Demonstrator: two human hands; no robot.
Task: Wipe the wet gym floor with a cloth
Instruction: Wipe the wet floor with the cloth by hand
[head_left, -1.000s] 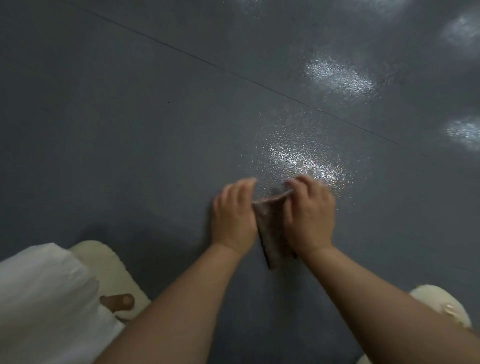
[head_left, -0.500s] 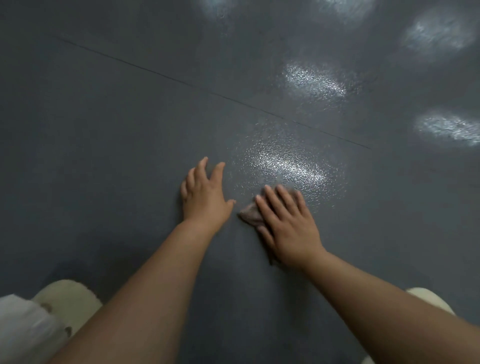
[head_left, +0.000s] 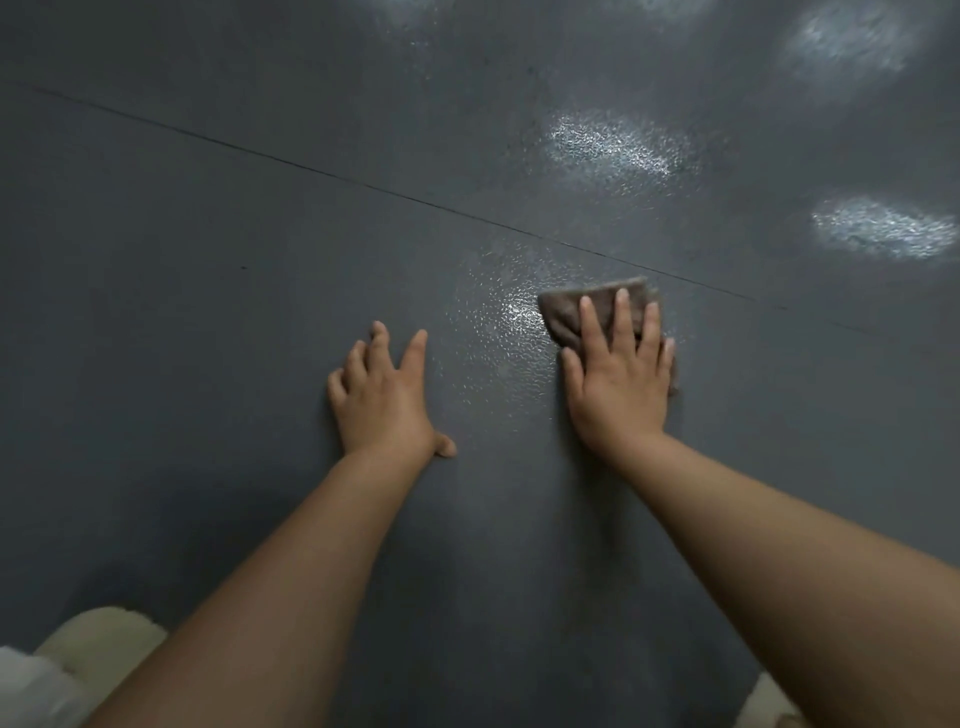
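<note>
A small folded brown cloth (head_left: 566, 309) lies flat on the dark grey gym floor (head_left: 208, 270). My right hand (head_left: 621, 376) presses on it with straight, spread fingers, covering most of it. A glistening wet patch (head_left: 498, 332) lies just left of the cloth, between my two hands. My left hand (head_left: 382, 395) rests flat on the floor with its fingers spread, holding nothing.
A thin dark seam (head_left: 363, 183) runs diagonally across the floor just beyond the cloth. Bright light reflections (head_left: 613, 148) shine on the floor at the upper right. Cream slippers show at the bottom left (head_left: 98, 644) and bottom right (head_left: 769, 706) corners.
Both hands let go of the cloth's fold. My right hand flattened on the cloth and slid it forward and right over the wet patch; my left hand moved onto bare floor.
</note>
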